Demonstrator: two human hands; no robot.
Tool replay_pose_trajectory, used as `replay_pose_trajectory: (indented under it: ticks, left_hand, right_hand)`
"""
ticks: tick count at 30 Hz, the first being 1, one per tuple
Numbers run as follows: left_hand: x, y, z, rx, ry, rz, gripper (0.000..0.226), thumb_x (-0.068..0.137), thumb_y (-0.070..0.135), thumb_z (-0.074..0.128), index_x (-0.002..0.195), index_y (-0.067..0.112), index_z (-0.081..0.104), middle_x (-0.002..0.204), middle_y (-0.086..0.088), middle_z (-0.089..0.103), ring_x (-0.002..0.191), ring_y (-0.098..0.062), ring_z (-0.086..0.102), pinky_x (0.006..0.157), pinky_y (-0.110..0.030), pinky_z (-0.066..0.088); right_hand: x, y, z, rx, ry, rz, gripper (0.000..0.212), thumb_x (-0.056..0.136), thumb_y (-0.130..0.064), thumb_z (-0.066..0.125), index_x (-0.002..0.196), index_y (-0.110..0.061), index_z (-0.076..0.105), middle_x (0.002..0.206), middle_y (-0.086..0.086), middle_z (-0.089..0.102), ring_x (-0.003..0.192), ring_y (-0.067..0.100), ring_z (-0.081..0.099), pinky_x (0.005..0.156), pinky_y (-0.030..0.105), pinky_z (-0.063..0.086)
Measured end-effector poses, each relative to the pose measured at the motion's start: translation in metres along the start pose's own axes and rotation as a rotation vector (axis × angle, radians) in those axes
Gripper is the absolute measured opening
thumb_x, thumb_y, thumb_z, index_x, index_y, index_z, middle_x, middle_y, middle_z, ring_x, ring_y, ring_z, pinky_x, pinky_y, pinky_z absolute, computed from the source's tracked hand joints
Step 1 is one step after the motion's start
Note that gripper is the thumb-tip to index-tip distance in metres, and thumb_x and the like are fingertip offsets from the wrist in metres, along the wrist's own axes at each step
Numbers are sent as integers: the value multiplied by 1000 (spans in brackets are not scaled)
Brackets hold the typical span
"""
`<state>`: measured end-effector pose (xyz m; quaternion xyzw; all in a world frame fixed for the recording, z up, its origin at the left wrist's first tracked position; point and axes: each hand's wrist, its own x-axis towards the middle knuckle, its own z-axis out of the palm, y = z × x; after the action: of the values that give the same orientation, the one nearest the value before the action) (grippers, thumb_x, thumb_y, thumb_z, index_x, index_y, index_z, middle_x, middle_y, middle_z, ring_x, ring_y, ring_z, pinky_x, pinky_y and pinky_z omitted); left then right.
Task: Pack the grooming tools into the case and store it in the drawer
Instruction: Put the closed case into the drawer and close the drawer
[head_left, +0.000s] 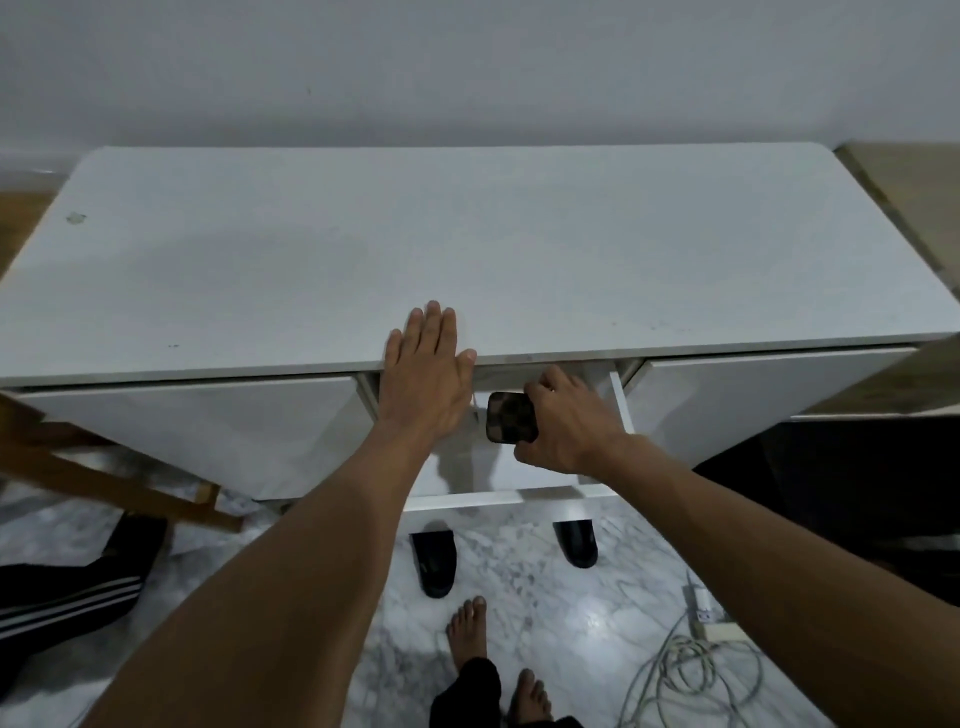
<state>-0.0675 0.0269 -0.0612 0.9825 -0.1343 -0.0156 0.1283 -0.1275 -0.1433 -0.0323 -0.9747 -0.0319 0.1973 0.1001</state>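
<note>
Holding the case (510, 417) over the open drawer (511, 498) at centre frame, the right hand (563, 423) has its fingers (540, 388) clamped round the case's right edge. It's a small dark case with rounded corners, long axis running up-down in the frame, pointing toward the back of the drawer. It sits just left of the gripping palm, still above the drawer floor as far as I can tell, so I can't say it's touching yet. The left hand (427, 375) is flat on the front edge of the white surface (467, 244), fingers together and stretched out, gripping nothing, basically bracing. So the right hand is the one doing the work; my guess is the case just needs lowering and releasing, then the drawer pushed shut. No loose grooming tools visible anywhere.
</note>
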Motion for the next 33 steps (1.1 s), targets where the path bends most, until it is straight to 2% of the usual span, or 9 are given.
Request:
replay_pose_trajectory:
  ticks: [10,14,24,29,33]
  left_hand:
    - [2,1,16,35,131,-23,59,98,42,15,150,14,22,158,-7,20,146,-22,14,117,-41,10]
    - [2,1,18,32,144,-30,59,99,41,18,150,14,24,158,-6,22,146,-22,16,117,-41,13]
    - [3,-1,20,40,142,-36,58,98,40,23,150,14,26,158,-4,22,146,-20,16,117,-41,15]
    - [3,-1,21,42,143,-31,58,98,39,22,150,14,26,158,-5,23,146,-20,16,116,-42,16]
    - [2,-1,21,39,143,-26,58,98,39,23,150,14,26,158,-4,22,146,-21,16,116,-42,17]
  right_hand:
    - [69,14,44,46,-112,72,67,72,-36,71,130,-10,48,132,14,42,120,35,42,98,44,48]
    - [93,19,62,62,-152,83,67,72,-34,70,130,-12,47,132,12,47,122,33,40,100,41,46]
    - [129,26,95,96,-137,71,83,67,-26,75,142,-15,39,142,9,50,131,34,43,109,43,39]
    - [131,29,102,91,-94,56,81,67,-25,73,141,-16,40,141,8,51,130,32,46,109,40,39]
    - [122,28,96,58,-97,61,83,74,-32,68,146,-15,30,150,11,39,138,34,34,115,45,29]
